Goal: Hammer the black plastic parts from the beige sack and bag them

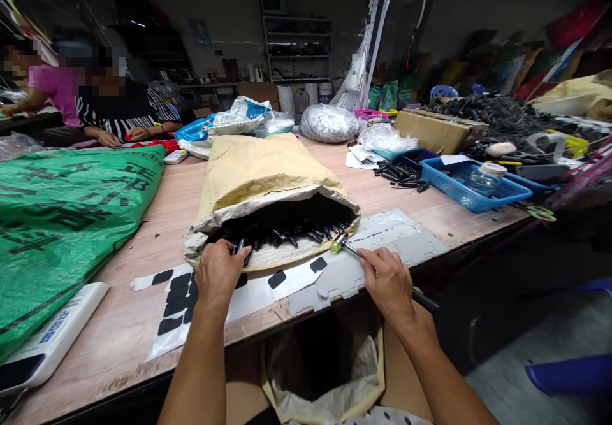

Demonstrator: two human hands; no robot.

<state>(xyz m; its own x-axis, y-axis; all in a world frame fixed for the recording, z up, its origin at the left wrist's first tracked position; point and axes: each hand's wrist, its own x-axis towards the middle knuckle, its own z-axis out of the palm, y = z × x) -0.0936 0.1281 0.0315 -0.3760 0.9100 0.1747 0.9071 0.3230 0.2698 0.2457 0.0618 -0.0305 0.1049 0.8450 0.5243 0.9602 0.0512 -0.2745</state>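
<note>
A yellow paper sack [272,157] lies on the table with its mouth toward me, full of thin black plastic parts [287,235]. At the left of that mouth my left hand [217,272] is closed, with a black plastic part [240,246] between thumb and fingers. My right hand [389,285] is wrapped round a small mallet [352,250] with a yellow-green tip and a dark handle. The mallet's head is near the right corner of the sack's mouth. Below the table edge, a second sack [377,374] stands open between my legs.
White sheets with black stickers [180,297] and grey cardboard [396,237] lie along the edge. A green woven bag [71,215] and a white scale [57,336] are left. Right are a blue basket [473,202] and loose black parts [401,173]. Two people sit far left.
</note>
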